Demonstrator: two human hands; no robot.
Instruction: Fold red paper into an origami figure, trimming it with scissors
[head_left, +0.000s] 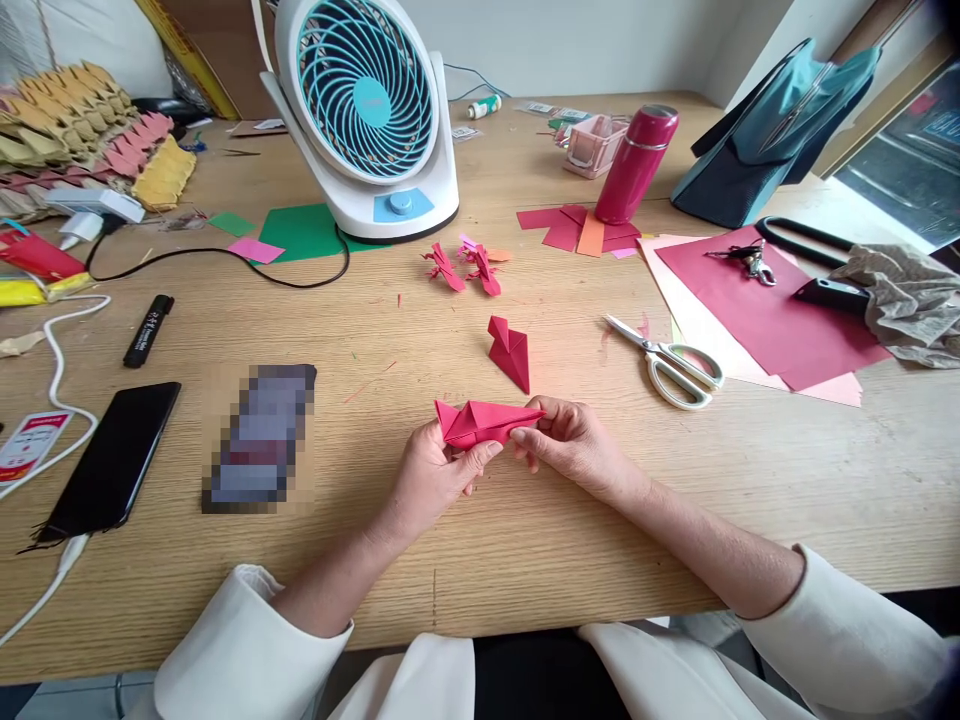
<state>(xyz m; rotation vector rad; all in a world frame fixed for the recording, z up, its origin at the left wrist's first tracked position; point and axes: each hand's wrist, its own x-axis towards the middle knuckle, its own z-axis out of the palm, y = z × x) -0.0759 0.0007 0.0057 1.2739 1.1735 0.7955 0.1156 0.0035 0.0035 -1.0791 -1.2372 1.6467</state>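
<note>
A red folded paper piece (484, 420) is held level between my two hands, above the near middle of the table. My left hand (439, 465) pinches its left part, thumb in front. At the pointed right end, my right hand (574, 440) grips the paper between thumb and fingers. Just beyond it lies a second red folded paper piece (511, 355), touched by neither hand. Farther back sit small red origami figures (484, 272). To the right, scissors (667, 362) with white handles lie with their blades pointing away to the left.
A white fan (367, 100) stands at the back on green paper. Red sheets (757, 310), keys (750, 262) and a magenta flask (637, 165) are on the right. Left are a black phone (112, 460), a marker (148, 331), a pixelated phone-like object (259, 440) and cables.
</note>
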